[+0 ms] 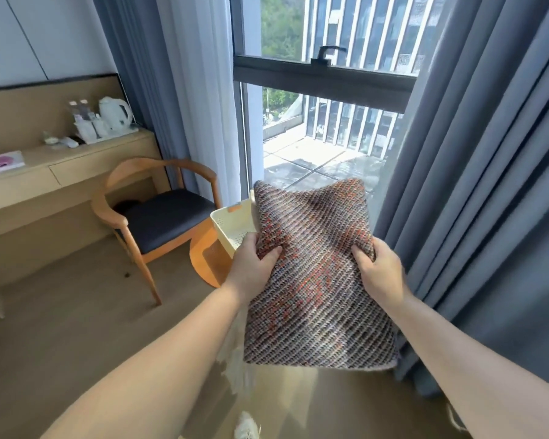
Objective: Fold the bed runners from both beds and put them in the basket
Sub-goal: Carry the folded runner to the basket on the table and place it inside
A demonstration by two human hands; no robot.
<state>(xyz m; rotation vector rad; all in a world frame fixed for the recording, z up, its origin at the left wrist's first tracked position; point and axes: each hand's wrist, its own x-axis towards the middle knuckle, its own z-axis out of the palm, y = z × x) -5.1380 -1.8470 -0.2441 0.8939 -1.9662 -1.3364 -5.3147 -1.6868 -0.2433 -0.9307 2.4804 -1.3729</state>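
one folded bed runner (317,280), woven in grey, brown and orange, held up in the air before the window, tilted with the far edge higher than the near one. two hands on it. left hand (254,264) grasping the left edge, thumb lying on top of the cloth. right hand (381,269) grasping the right edge, cloth bunched under the thumb. one pale fringe (235,369) hanging below the near left corner.

one cream basket (230,224) with a perforated floor just beyond the left hand, partly hidden behind the runner, standing on one round orange table (203,255). runner above and in front of the basket, not in it.

one wooden chair (159,217) with a dark seat left of the table, close to one long wooden desk (76,166). on the desk: one white kettle (114,114), two bottles (78,106) beside it, small white items too blurred to count, one booklet (2,163) at the left end.

two grey curtains, right curtain (488,185) and left curtain (124,58), plus one sheer white curtain (197,90). one black window handle (325,55). one pale shoe tip (246,426) at the bottom edge.
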